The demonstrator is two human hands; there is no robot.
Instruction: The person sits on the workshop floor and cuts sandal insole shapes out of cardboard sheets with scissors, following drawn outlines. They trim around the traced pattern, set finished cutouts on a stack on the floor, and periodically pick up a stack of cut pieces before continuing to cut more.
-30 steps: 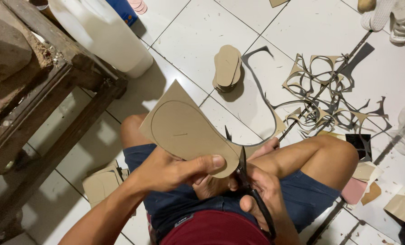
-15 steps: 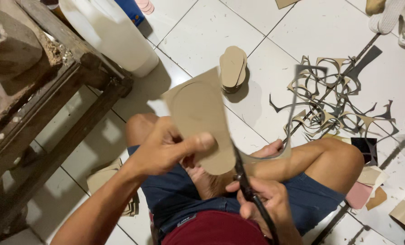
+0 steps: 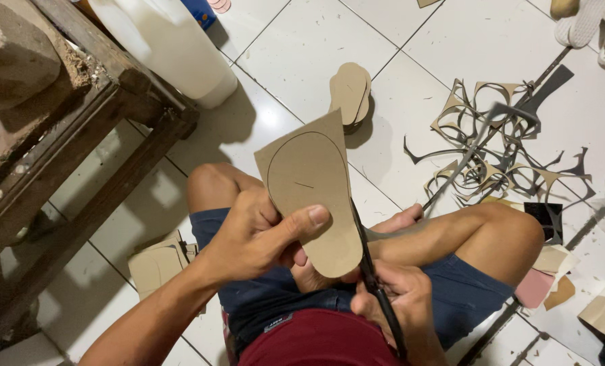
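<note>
Cardboard sole piece [image 3: 313, 196] tilted upright, perhaps.

A wooden bench [image 3: 92, 129] fills the left side, a white jug [image 3: 170, 44] behind it at the top. Stacked cut soles [image 3: 350, 91] lie upper centre on the tiled floor [image 3: 302, 47]. Tangled offcuts [image 3: 499, 142] spread across the right, with flat scraps [image 3: 547, 274] at lower right.

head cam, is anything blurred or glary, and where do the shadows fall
Head view: the cardboard sole piece and left hand look sharp; the trimmed strip swinging off the scissors is motion-blurred; glare shines on the white floor tiles beside the jug; shadows fall toward the lower right of the stacked soles.
</note>
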